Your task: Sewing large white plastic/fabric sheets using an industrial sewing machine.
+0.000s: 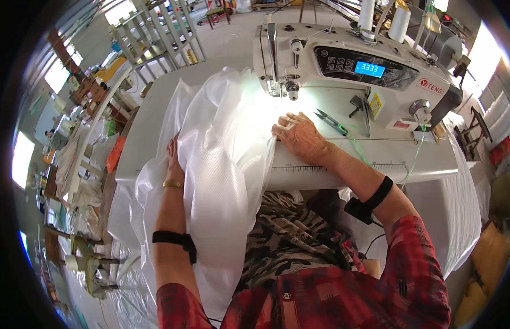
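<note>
A large sheet of glossy white woven plastic fabric (pixel 211 159) lies in loose folds over the sewing machine's bed and hangs down toward my lap. My right hand (pixel 301 134) is closed at the fabric's right edge, just in front of the needle area, with fingers bent and thumb side toward the cloth. To the left, my left hand (pixel 174 156) rests against the sheet with fingers stretched out. Folds cover part of that hand. The sewing machine (pixel 342 60) has a lit blue display. Strong lamp glare washes out the needle and presser foot.
Thread snips (pixel 332 122) lie on the bed right of my right hand, beside green thread (pixel 358 148). White thread cones (pixel 399 24) stand atop the machine. A ruler strip (pixel 348 166) runs along the table's front edge. A grey slatted chair (pixel 150 41) stands beyond the table.
</note>
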Available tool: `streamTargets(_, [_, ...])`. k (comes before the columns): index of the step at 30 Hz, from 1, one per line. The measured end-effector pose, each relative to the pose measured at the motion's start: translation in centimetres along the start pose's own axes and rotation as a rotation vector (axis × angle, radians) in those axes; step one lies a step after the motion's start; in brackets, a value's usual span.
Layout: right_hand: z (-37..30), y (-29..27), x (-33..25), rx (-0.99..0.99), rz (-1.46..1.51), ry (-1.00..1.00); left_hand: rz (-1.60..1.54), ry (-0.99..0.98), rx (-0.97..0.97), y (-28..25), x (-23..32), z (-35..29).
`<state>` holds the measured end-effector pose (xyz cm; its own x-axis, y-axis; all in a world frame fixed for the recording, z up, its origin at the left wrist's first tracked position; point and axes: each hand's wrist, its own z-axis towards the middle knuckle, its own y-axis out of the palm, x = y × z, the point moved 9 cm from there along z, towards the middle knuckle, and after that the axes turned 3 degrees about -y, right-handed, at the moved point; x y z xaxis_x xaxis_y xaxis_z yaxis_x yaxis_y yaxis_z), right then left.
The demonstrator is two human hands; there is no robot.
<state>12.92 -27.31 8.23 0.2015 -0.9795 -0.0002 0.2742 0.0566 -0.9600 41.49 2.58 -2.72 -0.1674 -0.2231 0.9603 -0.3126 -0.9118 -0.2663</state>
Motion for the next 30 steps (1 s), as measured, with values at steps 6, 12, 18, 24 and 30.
streamTargets(6, [-2.2,-1.9,2.8,0.067,-0.189,0.019,1.445,0.492,0.555,-18.8,7.6,-12.2])
streamTargets(12, [-3.1,-3.6,1.5,0.240,-0.106,0.112,1.689,-0.487,0.732,-44.0,7.7,-20.4])
streamTargets(18, [-10.4,0.3,-9.0,0.261,0.722,0.128,1.048,0.594,0.621,-25.5,20.8,-17.8])
streamTargets(24, [-6.8,13.3,-13.9,0.065,1.362,0.309,0.389,0.539,-0.456,7.8,21.3,-31.3])
streamTargets(30, [-1.7,9.9,-21.3,0.092,1.709,0.329,0.261,0.100,-0.842,18.8,12.6,-37.4])
